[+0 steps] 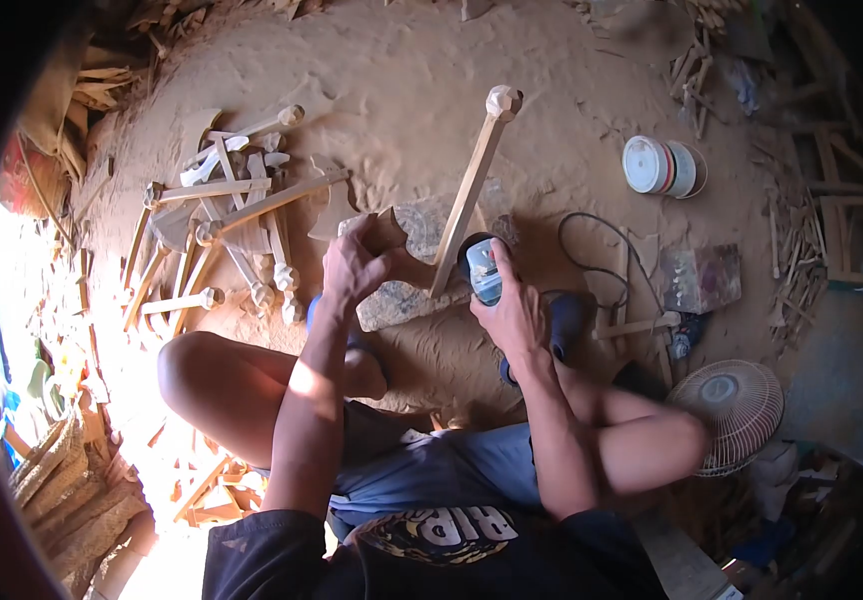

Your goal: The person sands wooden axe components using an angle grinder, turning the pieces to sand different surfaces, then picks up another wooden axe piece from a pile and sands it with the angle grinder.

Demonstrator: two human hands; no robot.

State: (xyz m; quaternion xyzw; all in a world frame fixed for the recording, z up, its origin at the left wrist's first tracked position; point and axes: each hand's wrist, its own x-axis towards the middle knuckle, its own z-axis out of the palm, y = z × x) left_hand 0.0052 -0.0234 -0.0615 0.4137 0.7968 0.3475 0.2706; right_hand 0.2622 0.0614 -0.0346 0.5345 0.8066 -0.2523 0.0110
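Observation:
My left hand (354, 268) is closed around the head end of a carved wooden axe (473, 185). Its squared handle slants up and away to a faceted knob at the far end. In my right hand (514, 312) is a blue-grey power sander (486, 275) with a dark round disc edge, beside the lower end of the handle. Whether the disc touches the wood I cannot tell. Below the axe lies a flat, worn stone block (392, 306), partly hidden by my hands and the axe.
Several similar wooden axes (242, 205) are piled at the left on the sandy floor (392, 60). A white bucket (647, 165) lies to the right, near a dark cord (602, 218), a dusty box (702, 278) and a round fan (727, 415). Wood scraps (797, 270) line the right side.

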